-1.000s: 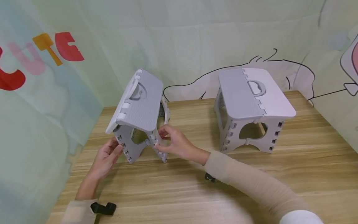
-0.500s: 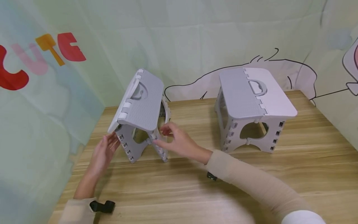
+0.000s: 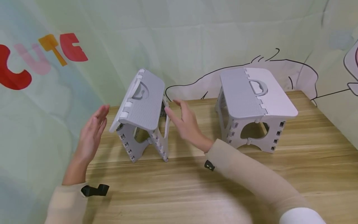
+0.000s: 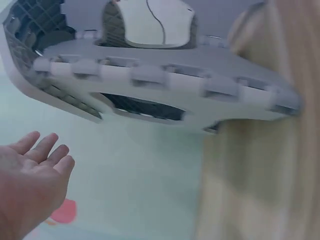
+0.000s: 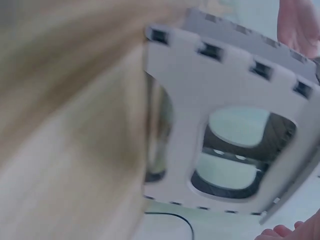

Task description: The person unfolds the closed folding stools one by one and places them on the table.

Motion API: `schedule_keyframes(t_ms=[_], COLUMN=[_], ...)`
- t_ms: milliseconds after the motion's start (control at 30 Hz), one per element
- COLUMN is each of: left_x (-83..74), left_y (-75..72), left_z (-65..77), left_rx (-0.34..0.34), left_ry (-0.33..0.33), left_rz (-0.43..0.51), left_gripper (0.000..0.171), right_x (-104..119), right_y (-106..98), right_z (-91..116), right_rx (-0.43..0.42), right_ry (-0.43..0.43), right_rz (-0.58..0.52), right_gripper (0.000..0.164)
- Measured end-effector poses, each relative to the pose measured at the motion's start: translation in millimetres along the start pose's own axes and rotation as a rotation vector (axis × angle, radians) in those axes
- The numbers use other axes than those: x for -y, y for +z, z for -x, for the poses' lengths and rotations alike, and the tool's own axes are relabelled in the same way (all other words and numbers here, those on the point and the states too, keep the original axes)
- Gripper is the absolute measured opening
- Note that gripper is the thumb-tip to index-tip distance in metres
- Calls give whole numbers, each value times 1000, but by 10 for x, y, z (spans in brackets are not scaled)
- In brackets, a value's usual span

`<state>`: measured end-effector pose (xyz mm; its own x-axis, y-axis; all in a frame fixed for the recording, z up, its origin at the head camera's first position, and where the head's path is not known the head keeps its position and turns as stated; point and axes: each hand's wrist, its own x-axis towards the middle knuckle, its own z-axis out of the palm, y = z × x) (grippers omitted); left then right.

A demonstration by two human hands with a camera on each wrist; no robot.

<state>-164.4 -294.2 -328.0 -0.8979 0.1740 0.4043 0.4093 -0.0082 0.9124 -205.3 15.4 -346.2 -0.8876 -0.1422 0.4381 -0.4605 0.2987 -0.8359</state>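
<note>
A grey and white folding step stool [image 3: 145, 102] stands half folded at the left of the table, its two-part top bent into a peak along the hinge. To its left my left hand [image 3: 92, 133] is raised with straight fingers, apart from the stool; the left wrist view shows the palm beside the stool's hinged legs [image 4: 165, 80]. On the other side my right hand [image 3: 187, 123] hovers with fingers spread by the seat's right edge, holding nothing. From the right wrist, the stool's side panel [image 5: 185, 90] with its oval opening shows below the fingers.
A second folding stool [image 3: 254, 93], fully unfolded with a flat top, stands at the right on the wooden table [image 3: 173, 189]. A printed cloth backdrop [image 3: 179, 46] hangs close behind and along the left side.
Both hands have come off the half-folded stool's legs and moved up along its sides, the left one also outward. Fingers have straightened. The stool holds its half-folded shape.
</note>
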Motion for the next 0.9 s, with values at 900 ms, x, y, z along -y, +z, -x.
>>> schedule_keyframes(t_ms=[900], left_x=[-307], left_y=[214], left_z=[-557], left_rx=[215], left_ry=[-71], left_rz=[-439], left_gripper=[53], right_x=[518], right_y=[116], right_z=[-656], right_rx=[352], right_ry=[18], right_rz=[229], right_gripper=[112])
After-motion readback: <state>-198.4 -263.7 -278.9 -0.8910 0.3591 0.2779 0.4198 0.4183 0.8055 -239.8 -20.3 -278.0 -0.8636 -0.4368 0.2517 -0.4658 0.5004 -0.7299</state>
